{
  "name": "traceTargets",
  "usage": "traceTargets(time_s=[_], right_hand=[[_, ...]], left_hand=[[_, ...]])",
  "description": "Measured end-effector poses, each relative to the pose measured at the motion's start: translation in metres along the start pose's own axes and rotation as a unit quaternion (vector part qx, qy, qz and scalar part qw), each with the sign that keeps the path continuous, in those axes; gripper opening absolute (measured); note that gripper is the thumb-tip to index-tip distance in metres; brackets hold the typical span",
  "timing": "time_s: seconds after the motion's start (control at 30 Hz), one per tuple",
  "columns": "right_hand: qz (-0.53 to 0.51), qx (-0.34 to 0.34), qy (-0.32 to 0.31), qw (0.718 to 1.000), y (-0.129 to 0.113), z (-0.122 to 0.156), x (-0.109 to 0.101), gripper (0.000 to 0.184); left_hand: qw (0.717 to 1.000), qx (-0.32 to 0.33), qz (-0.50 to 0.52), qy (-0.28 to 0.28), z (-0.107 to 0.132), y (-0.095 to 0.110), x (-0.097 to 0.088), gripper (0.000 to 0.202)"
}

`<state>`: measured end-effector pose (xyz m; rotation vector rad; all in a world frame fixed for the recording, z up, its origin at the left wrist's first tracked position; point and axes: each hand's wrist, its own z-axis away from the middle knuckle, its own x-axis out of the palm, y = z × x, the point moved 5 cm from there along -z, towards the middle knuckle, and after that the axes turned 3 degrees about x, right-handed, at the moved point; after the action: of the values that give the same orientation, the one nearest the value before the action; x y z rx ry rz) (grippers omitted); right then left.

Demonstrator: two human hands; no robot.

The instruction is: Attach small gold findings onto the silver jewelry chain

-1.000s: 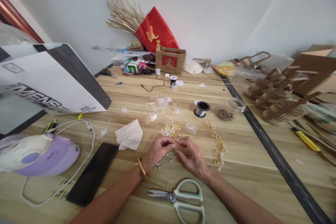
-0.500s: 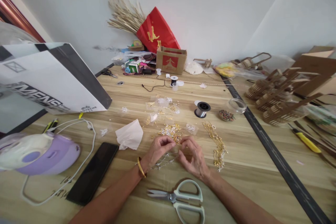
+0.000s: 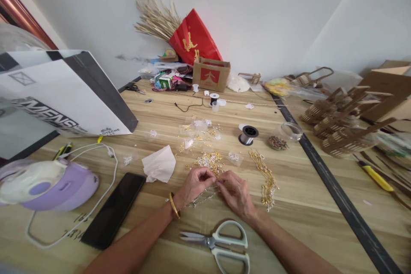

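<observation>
My left hand (image 3: 195, 184) and my right hand (image 3: 236, 192) meet fingertip to fingertip low on the wooden table (image 3: 308, 205). Both are pinched closed on a tiny piece between them, too small to name. A gold bangle (image 3: 174, 205) circles my left wrist. Just beyond the fingers lies a heap of small gold and silver findings (image 3: 208, 160). A silvery chain (image 3: 201, 198) trails under my left hand. A row of gold charms (image 3: 266, 177) lies to the right of my right hand.
Scissors (image 3: 221, 244) lie near the front edge. A black phone (image 3: 114, 209), a crumpled tissue (image 3: 159, 165), a purple device (image 3: 48, 184) with white cable and a paper bag (image 3: 64, 94) fill the left. A thread spool (image 3: 247, 133), bead jar (image 3: 284, 135) and wooden pieces (image 3: 346, 126) sit right.
The hands have stayed together in the same spot, with the right fingers closing in a little towards the left. The view has shifted slightly.
</observation>
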<state>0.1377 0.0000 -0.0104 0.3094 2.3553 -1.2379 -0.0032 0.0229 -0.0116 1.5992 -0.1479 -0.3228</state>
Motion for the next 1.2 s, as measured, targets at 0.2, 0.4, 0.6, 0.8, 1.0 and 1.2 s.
traceTargets(time_s=[0.2, 0.4, 0.6, 0.8, 1.0, 1.2], right_hand=[[0.006, 0.004, 0.003, 1.000, 0.0016, -0.0003, 0.0000, 0.011], [0.006, 0.012, 0.007, 1.000, 0.0007, -0.0012, -0.0012, 0.011], [0.009, 0.007, 0.000, 1.000, 0.0007, -0.0006, -0.0008, 0.012], [0.008, 0.004, 0.001, 1.000, 0.0034, 0.0001, -0.0002, 0.011], [0.011, 0.010, 0.004, 1.000, 0.0026, 0.0005, -0.0006, 0.010], [-0.028, 0.032, 0.026, 0.999, 0.0056, 0.0000, -0.0037, 0.010]], left_hand=[[1.000, -0.005, 0.000, 0.009, -0.0003, -0.0007, -0.0016, 0.015], [1.000, -0.004, 0.002, 0.018, -0.0019, -0.0046, -0.0042, 0.016], [1.000, 0.004, -0.010, 0.012, -0.0010, -0.0027, -0.0032, 0.014], [1.000, 0.003, -0.010, 0.006, 0.0000, -0.0001, -0.0021, 0.011], [1.000, 0.002, -0.011, 0.008, 0.0002, 0.0027, -0.0024, 0.012], [1.000, -0.009, -0.008, 0.015, -0.0014, -0.0020, -0.0031, 0.014]])
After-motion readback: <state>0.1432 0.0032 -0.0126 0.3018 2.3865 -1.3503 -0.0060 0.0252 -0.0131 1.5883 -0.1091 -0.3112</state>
